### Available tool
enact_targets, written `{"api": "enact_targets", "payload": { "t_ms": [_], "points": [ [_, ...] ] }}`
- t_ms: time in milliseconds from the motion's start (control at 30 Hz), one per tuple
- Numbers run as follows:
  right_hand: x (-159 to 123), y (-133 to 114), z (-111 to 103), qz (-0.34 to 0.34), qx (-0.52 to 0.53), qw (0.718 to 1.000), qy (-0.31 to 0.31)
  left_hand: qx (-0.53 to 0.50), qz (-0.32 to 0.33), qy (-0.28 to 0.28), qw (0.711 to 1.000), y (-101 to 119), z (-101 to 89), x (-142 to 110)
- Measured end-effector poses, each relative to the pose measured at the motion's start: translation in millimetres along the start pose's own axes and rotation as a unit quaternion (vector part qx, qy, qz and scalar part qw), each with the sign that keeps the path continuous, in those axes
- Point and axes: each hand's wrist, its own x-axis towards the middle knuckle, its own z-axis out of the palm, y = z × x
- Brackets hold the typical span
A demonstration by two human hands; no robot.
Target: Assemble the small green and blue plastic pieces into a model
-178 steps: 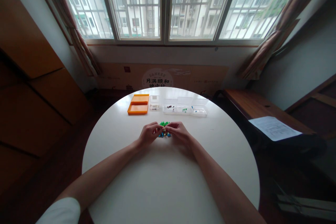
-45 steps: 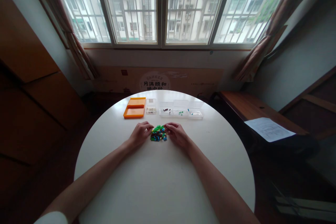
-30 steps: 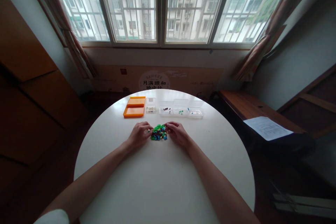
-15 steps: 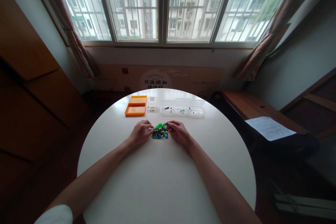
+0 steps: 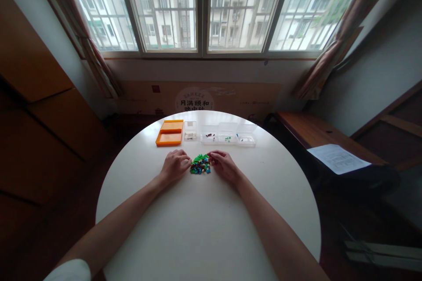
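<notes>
A small heap of tiny building bricks, green, blue, dark and some pale, lies on the white round table between my hands. My left hand rests at the heap's left edge, its fingers curled in and closed. On the opposite edge my right hand has thumb and forefinger drawn together in a pinch at the bricks. Whatever either hand may hold is too small or hidden to make out.
Behind the heap stand an orange tray, a clear box of pale pieces, and open clear boxes with dark pieces, green pieces and blue pieces. A paper sheet lies on the right-hand wooden bench.
The whole view has shifted very slightly. My left hand's fingers have moved a little at the heap's edge; my right hand stays in its pinch at the bricks.
</notes>
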Motion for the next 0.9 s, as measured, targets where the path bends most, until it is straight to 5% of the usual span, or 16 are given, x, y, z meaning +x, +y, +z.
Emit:
{"api": "enact_targets", "payload": {
  "t_ms": [400, 900],
  "points": [
    [3, -5, -16, -0.007, 0.139, 0.988, 0.061, -0.068, -0.069, 0.002, 0.995, -17, 11.6, 2],
    [4, -6, -16, 0.006, 0.157, 0.986, 0.059, -0.091, -0.105, -0.009, 0.990, -18, 12.9, 6]
  ]
}}
